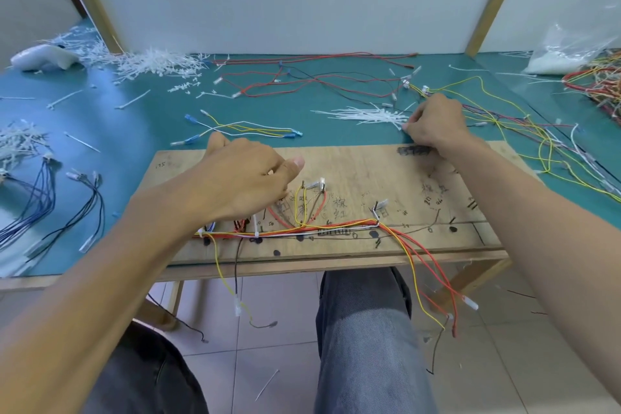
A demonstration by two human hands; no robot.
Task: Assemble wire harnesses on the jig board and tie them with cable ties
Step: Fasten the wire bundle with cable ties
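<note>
Because the ties (366, 116) are light, springy nylon strips that slide over one another, I judge that one is best taken by its end, between thumb and fingertip, and drawn clear of the heap, which lies just beyond the far edge of the board (420, 178), right of its middle. The harness (319, 228), soft and limp, runs along the board's near edge, loose ends hanging off it. My right hand (435, 124), beyond the far edge, has fingers curled tight, tips meeting the heap's end and seemingly pinching a tie. My left hand (242, 181) is over the board's left half, fingers bent down toward the harness; whether they hold it, I cannot tell.
</note>
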